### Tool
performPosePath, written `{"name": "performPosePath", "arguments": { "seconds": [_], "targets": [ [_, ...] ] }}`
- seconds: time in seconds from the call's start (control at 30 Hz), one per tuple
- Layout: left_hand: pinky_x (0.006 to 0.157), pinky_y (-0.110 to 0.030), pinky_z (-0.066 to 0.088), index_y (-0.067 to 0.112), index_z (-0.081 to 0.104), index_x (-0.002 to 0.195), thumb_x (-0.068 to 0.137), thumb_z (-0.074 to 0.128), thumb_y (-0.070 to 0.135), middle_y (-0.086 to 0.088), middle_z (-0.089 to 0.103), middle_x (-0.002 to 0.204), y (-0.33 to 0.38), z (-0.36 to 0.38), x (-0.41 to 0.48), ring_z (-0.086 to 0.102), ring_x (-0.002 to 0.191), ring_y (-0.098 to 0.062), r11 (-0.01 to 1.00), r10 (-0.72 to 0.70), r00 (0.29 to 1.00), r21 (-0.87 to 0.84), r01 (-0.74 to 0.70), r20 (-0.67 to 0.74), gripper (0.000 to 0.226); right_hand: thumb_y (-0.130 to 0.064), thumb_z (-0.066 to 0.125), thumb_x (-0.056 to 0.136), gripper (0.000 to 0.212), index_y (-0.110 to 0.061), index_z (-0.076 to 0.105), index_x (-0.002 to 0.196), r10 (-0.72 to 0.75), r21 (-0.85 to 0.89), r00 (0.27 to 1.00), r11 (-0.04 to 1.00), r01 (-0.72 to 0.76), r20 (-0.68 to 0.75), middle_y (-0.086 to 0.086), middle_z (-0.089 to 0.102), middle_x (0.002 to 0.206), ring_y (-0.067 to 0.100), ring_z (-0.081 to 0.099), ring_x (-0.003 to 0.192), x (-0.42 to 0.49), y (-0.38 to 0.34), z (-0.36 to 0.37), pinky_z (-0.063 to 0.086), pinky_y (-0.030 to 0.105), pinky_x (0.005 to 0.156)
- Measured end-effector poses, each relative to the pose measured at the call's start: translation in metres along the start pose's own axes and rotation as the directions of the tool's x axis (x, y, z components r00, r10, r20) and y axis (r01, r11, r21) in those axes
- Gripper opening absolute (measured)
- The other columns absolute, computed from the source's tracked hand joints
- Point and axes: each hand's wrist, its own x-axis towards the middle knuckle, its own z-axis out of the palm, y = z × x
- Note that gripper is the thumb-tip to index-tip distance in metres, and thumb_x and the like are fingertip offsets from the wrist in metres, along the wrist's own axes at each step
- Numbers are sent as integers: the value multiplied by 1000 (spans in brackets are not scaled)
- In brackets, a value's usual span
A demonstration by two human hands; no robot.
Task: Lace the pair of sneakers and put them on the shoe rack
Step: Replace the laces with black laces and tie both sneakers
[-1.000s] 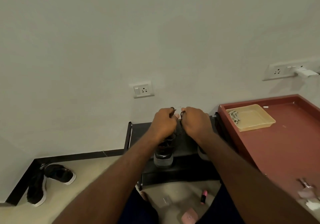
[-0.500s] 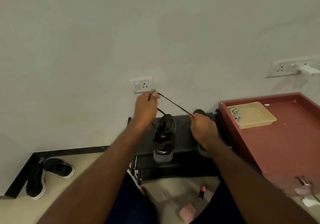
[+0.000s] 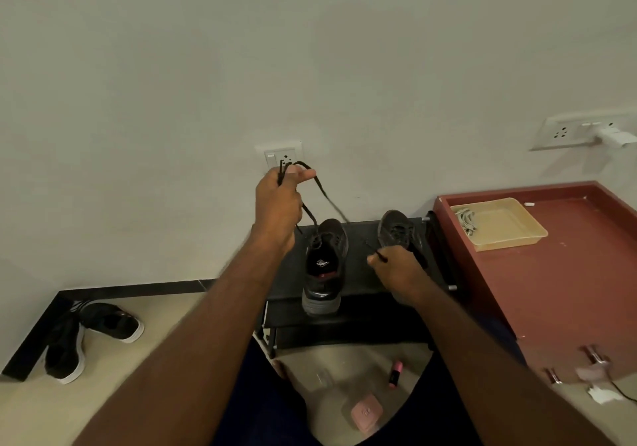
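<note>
Sneakers, two dark ones, stood side by side on the top shelf of the black shoe rack [image 3: 360, 278] against the wall, toes to the wall and heels toward the person, so the openings and eyelets faced up within easy reach. The left sneaker [image 3: 324, 266] was the one in work. Its black lace [image 3: 327, 197] rose from the eyelets to the left hand [image 3: 279, 200], which was lifted high in front of the wall socket [image 3: 284, 156], thumb and fingers clamped on the lace and a bend of it arching over the thumb. From there a second stretch ran down and across to the right hand [image 3: 396, 269], held low just in front of the right sneaker [image 3: 396, 230], its fingertips pinched on the lace near the tip. That split, one hand high and one low, probably served to draw out the slack and hold the two runs apart while a knot or bow was formed; whether the lace had passed every eyelet could not be told. The right sneaker was partly hidden behind the right hand, and its lacing was too dark to judge. Working on the rack itself meant little carrying would be left once both were laced. To the right stood a red desk [image 3: 568, 290] with a yellow tray [image 3: 510, 225] on it, and on the floor at the left lay a pair of black shoes [image 3: 110, 323], well apart from the rack.
</note>
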Motion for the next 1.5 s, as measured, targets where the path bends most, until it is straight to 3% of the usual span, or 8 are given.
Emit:
{"name": "performPosePath", "arguments": {
  "seconds": [0.13, 0.3, 0.4, 0.7, 0.93, 1.1, 1.27, 1.5],
  "targets": [
    [68, -27, 37, 18, 63, 88, 103, 48, 22, -4, 74, 102, 13, 11, -6, 39, 55, -11, 969, 12, 978, 240, -63, 208, 22, -27, 70, 91, 45, -10, 58, 131, -117, -85, 990, 989, 123, 72, 8, 61, 126, 24, 56, 120, -29, -16, -18, 46, 40, 102],
    [39, -16, 32, 6, 59, 84, 99, 53, 12, -4, 56, 63, 8, 25, -22, 41, 36, -3, 951, -180, 895, 305, 52, 409, 17, -24, 54, 101, 19, -16, 62, 116, -432, 335, 888, 823, 460, -157, -1, 68, 109, 17, 62, 98, -40, -77, -25, 51, 38, 87],
    [34, -15, 25, 10, 59, 83, 98, 53, 11, -1, 49, 61, 9, 21, -15, 34, 37, -6, 967, -175, 929, 236, 99, 327, 17, -17, 43, 105, 24, -12, 63, 91, -363, 330, 925, 864, 380, -115, 6, 70, 88, 19, 61, 75, -28, -66, -10, 47, 33, 69],
    [40, -21, 20, 14, 61, 82, 103, 49, 17, -8, 51, 78, 0, -11, 11, 24, 42, -8, 1000, -3, 992, -23, 0, -122, 24, -20, 46, 102, 23, -14, 62, 86, -108, -116, 993, 988, 103, -38, 11, 70, 92, 34, 64, 92, -3, 56, 64, 50, 42, 79],
    [33, -19, 20, 9, 58, 94, 105, 45, 15, -8, 74, 98, 6, 2, -2, 21, 38, -7, 996, -16, 988, -82, 29, 152, 18, -20, 57, 98, 46, -24, 39, 56, -156, -25, 963, 988, 155, -219, -4, 47, 57, 20, 50, 59, -12, 34, 51, 40, 37, 60],
    [33, -17, 22, 12, 53, 89, 106, 42, 15, -1, 62, 78, 34, 6, 5, 26, 39, -5, 952, 21, 994, -305, 13, 108, 20, -22, 54, 99, 25, -15, 64, 77, 98, -27, 991, 995, -101, -90, 12, 69, 87, 33, 64, 88, -10, 74, 64, 50, 40, 77],
    [45, -23, 31, 17, 60, 86, 103, 49, 19, 1, 59, 74, 9, -4, 21, 37, 47, -7, 985, 71, 997, 157, -75, 33, 20, -15, 54, 99, 34, -16, 51, 66, 203, 129, 974, 973, -189, -102, 13, 67, 83, 35, 65, 88, -14, 75, 57, 50, 40, 78],
    [67, -33, 43, 7, 62, 83, 100, 53, 20, -2, 64, 77, -99, 14, -32, 58, 72, -20, 740, 21, 915, 609, -285, 404, 24, -17, 52, 100, 21, -10, 69, 90, -238, 124, 950, 956, 266, -201, 2, 68, 77, 18, 63, 69, -28, -7, 32, 49, 34, 66]
  ]
}}
